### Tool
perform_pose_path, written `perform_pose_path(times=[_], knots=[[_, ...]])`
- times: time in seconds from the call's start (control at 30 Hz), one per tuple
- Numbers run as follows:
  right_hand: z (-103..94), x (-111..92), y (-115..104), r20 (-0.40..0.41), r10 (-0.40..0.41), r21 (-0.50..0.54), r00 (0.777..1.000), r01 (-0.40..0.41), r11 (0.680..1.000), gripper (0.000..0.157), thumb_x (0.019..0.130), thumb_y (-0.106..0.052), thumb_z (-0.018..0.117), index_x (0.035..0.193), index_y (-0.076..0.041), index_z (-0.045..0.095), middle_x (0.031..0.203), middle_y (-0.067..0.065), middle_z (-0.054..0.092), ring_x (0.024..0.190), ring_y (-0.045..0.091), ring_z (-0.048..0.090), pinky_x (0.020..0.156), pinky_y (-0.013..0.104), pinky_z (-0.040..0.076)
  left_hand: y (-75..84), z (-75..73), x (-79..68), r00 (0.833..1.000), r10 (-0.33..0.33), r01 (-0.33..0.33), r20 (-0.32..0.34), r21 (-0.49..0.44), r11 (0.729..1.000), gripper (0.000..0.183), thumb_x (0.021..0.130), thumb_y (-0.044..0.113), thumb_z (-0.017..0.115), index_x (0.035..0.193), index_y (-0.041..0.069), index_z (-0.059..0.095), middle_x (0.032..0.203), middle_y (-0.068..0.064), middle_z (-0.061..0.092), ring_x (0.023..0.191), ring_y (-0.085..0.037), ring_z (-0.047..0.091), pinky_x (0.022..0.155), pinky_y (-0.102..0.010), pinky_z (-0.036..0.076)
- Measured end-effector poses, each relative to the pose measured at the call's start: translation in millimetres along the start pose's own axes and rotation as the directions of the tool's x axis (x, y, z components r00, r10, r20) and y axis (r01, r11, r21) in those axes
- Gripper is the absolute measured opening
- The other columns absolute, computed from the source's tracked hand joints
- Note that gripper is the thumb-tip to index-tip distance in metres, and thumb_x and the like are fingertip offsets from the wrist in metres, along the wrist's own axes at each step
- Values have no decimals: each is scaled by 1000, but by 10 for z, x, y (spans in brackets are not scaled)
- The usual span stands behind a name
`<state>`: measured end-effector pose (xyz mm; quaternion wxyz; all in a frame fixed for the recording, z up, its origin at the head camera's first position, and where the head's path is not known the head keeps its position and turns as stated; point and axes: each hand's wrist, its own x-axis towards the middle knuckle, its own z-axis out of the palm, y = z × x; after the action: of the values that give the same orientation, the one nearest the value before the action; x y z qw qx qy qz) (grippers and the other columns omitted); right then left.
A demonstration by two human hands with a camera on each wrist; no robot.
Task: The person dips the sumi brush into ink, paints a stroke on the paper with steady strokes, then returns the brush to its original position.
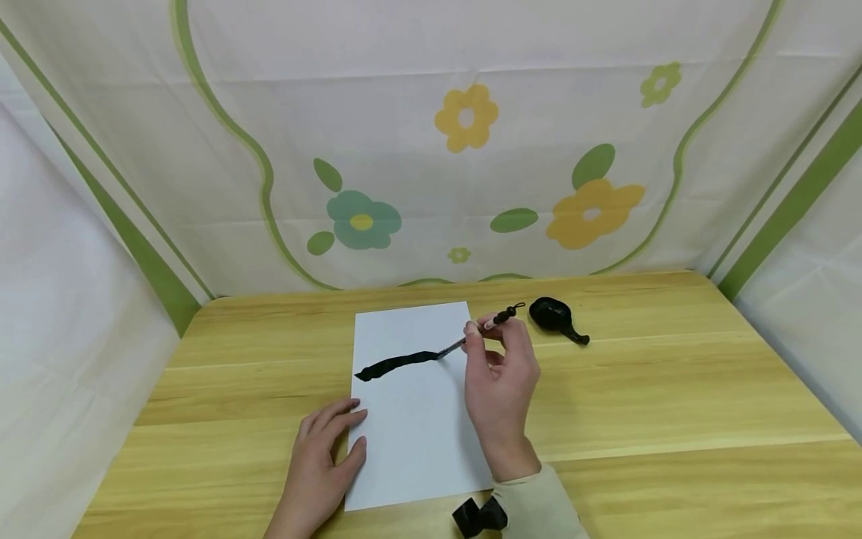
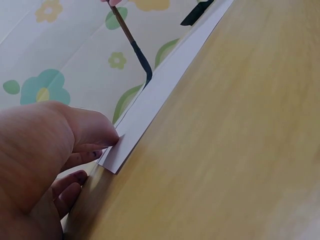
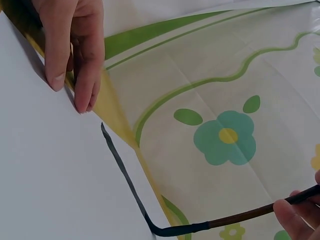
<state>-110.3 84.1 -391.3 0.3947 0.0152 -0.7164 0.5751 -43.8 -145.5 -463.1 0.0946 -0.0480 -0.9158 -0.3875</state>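
A white sheet of paper [image 1: 417, 442] lies on the wooden table with a thick black ink stroke [image 1: 397, 362] across its upper half. My right hand [image 1: 501, 382] pinches a calligraphy brush [image 1: 453, 347] between thumb and fingers, its dark tip at the stroke's right end. Seen from the right wrist, the brush's bristles [image 3: 175, 231] bend against the sheet where the stroke ends. My left hand [image 1: 319, 457] rests at the paper's left edge, fingers spread and fingertips on the sheet. The left wrist view shows the thumb of that hand [image 2: 95, 127] touching the paper.
A glossy black dish with a short handle [image 1: 552, 314] sits at the back right of the wooden table [image 1: 646, 389], beyond the right hand. White cloth with printed flowers [image 1: 417, 150] stands behind the table's back edge and along both sides.
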Motion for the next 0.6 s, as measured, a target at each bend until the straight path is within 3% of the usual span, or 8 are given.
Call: perform_pose_path(times=[0.6], knots=[[-32, 14, -6, 6, 23, -13, 1000, -23, 1000, 8, 99, -3, 74, 102, 0, 67, 102, 11, 70, 92, 17, 73, 67, 18, 60, 7, -17, 0, 999, -33, 33, 21, 4, 999, 35, 92, 4, 80, 126, 15, 78, 146, -2, 67, 137, -28, 48, 112, -55, 39]])
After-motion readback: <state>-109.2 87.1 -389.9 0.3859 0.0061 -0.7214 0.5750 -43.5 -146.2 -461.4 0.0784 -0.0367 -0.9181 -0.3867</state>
